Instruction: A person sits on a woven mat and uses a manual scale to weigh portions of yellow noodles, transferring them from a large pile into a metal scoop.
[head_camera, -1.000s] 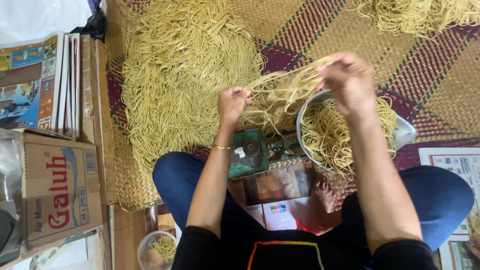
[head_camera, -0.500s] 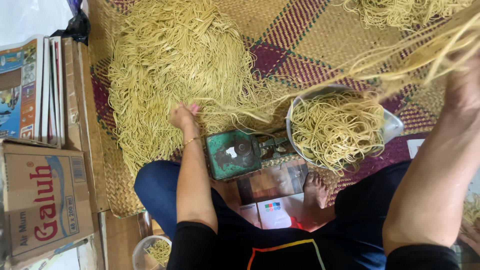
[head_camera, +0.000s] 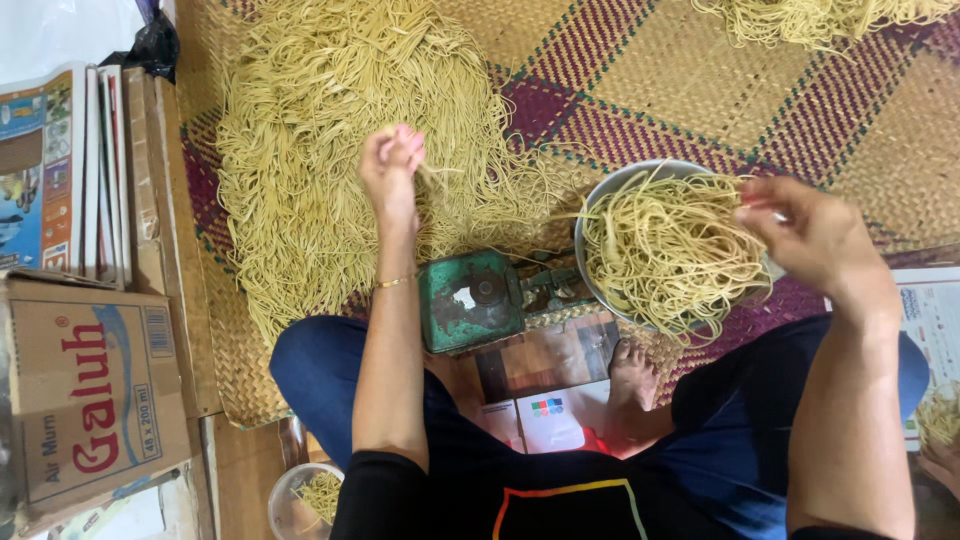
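Weighing step: my left hand (head_camera: 392, 165) pinches few yellow noodle strands (head_camera: 440, 180) over big noodle heap (head_camera: 330, 150); my right hand (head_camera: 815, 235), fingers loosely curled, holds nothing, beside round metal scale pan (head_camera: 600, 200); next, pinch probably goes into pan.

Soft, even daylight fills the scene, bright without being harsh. The strongest light sits at the upper left corner, where a pale patch is washed out almost to white. Shadows are faint and short: a dim one lies under the round metal bowl (head_camera: 610, 195) and beside the green metal weighing scale (head_camera: 470, 300). The large heap of thin yellow noodles (head_camera: 320, 150) on the woven straw mat (head_camera: 700, 80) is sharp, strand by strand. The left hand (head_camera: 392, 165) and right hand (head_camera: 805, 235) are slightly soft at the fingers. The glossy printed brown cardboard box (head_camera: 85, 400) shows mild sheen. Straight edges bend slightly at the frame's borders.
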